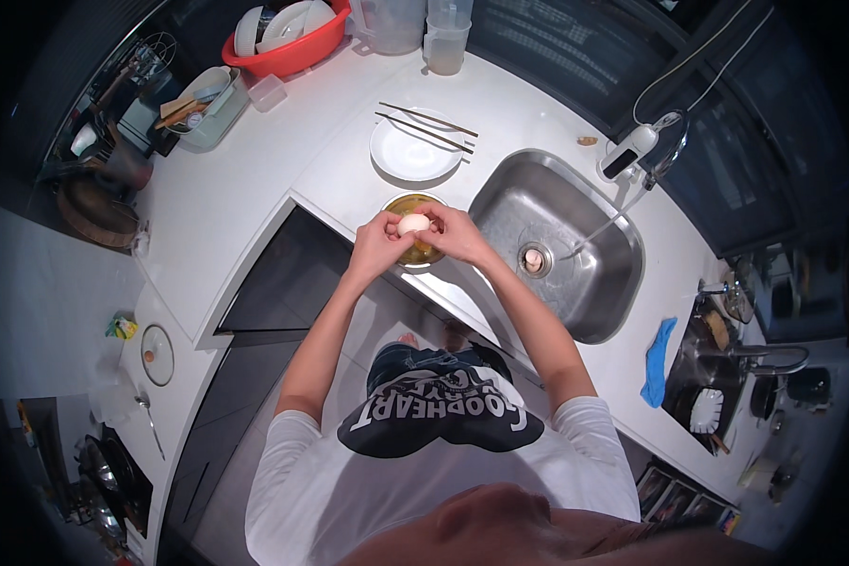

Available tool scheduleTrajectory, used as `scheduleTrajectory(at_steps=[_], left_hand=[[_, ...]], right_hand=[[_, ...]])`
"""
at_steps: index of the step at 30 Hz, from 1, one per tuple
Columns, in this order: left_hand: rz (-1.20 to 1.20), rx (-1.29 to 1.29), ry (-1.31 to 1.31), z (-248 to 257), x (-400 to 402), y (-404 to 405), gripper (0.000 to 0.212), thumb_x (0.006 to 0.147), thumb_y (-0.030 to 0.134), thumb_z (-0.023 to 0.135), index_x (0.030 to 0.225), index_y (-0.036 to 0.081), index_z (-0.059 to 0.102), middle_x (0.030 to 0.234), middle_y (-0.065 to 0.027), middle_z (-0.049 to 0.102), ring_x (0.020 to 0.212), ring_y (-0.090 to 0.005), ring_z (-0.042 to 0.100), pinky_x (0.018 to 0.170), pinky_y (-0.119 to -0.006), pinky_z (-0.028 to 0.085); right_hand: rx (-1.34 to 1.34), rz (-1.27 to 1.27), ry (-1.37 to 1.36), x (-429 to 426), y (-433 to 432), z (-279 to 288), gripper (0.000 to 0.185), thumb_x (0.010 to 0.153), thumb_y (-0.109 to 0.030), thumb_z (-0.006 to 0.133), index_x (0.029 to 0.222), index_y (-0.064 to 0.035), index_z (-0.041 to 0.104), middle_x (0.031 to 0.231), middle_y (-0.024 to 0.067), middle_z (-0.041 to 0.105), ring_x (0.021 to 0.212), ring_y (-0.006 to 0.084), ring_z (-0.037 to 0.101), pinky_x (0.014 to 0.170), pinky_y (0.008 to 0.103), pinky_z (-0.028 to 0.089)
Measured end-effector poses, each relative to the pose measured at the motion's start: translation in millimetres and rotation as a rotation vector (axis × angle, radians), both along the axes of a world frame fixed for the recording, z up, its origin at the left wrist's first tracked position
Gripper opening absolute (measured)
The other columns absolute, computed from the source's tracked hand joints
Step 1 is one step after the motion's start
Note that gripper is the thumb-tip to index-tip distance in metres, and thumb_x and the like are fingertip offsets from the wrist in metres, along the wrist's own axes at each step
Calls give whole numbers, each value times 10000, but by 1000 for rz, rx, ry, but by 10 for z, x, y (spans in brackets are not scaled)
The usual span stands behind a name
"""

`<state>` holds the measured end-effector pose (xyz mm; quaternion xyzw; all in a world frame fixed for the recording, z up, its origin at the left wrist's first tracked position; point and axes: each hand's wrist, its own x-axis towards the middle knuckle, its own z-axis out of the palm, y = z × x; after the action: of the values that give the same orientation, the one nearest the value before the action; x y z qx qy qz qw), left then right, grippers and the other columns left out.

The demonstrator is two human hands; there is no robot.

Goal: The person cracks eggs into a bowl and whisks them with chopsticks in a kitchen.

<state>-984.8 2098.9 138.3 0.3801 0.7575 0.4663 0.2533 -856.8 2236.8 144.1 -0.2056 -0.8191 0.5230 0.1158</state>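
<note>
A pale egg [414, 225] is held between the fingertips of my left hand [380, 244] and my right hand [458, 230]. Both hands are directly over a round bowl [417, 265] at the counter's front edge. Yellowish liquid egg [402, 204] shows inside the bowl, and an orange yolk [422, 245] is visible just below my fingers. Whether the shell is cracked is hidden by my thumbs. Behind the bowl, a pair of chopsticks [428, 133] lies across a white plate [414, 159].
Right of the bowl is a steel sink [594, 297] with eggshell pieces [533, 260] at its drain. A faucet [630, 152] stands behind it. Plastic jugs [446, 49], a red basin [290, 62] of dishes and a utensil container [216, 120] line the back. A blue cloth [656, 364] lies far right.
</note>
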Motion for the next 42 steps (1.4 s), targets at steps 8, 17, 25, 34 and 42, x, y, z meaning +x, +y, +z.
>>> scheduleTrajectory(at_steps=[8, 17, 25, 34, 42], left_hand=[[16, -46, 63, 37, 4, 86, 328, 734, 212, 732, 953, -11, 633, 787, -95, 696, 688, -119, 644, 653, -260, 520], [7, -19, 70, 16, -8, 122, 310, 721, 189, 724, 948, -3, 634, 781, -87, 695, 671, -115, 634, 653, -262, 519], [-101, -9, 52, 78, -110, 93, 300, 731, 153, 704, 978, 2, 624, 818, -71, 691, 696, -99, 616, 671, -257, 513], [-281, 32, 480, 446, -319, 27, 322, 714, 122, 700, 1006, 10, 619, 884, -120, 676, 799, -193, 648, 733, -306, 516], [-63, 114, -42, 441, -222, 12, 278, 797, 121, 698, 1039, 7, 624, 854, -21, 682, 764, -65, 596, 702, -224, 464]], right_hand=[[79, -85, 17, -58, -13, 14, 378, 715, -200, 699, 1039, -8, 665, 793, 136, 679, 682, 176, 646, 658, 308, 527], [130, -134, 74, -74, 9, -77, 361, 712, -146, 690, 1045, -12, 662, 751, 108, 665, 645, 140, 615, 636, 285, 515], [62, -109, 99, -24, 136, -96, 365, 705, -117, 685, 1056, -19, 656, 779, 99, 662, 647, 133, 606, 637, 281, 514], [565, 244, 234, -7, 336, 483, 396, 685, 72, 632, 1067, -32, 618, 1044, 118, 637, 962, 317, 612, 846, 387, 504], [509, -86, 556, 61, 225, 772, 389, 746, -28, 691, 1124, -42, 601, 1110, 114, 626, 871, 208, 647, 753, 313, 524]])
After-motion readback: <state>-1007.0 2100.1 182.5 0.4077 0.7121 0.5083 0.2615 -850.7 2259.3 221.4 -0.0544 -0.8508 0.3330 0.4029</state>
